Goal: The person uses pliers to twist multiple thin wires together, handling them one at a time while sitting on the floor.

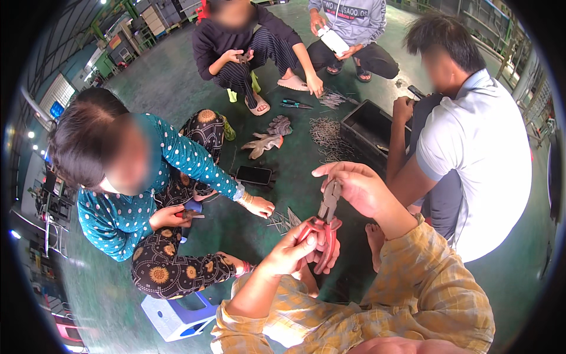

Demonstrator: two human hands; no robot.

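Observation:
My left hand (293,252) is wrapped around the red handles of a pair of pliers (328,205), whose metal jaws point up and away from me. At the tip of the jaws, the fingers of my right hand (361,187) are bent in a pinch. Whatever sits between those fingers and the jaws is too small or hidden to make out. Just beyond my left hand, a few straight thin metal pieces (286,220) lie on the green floor, beside a co-worker's reaching hand (259,206).
A heap of bent metal pieces (330,139) lies by a black crate (371,125). Beyond are more straight pieces (335,99) and other pliers (295,104). Gloves (263,143), a phone (254,175) and a stool (177,315) lie leftward. Several co-workers squat around; one in white (471,159) is close on my right.

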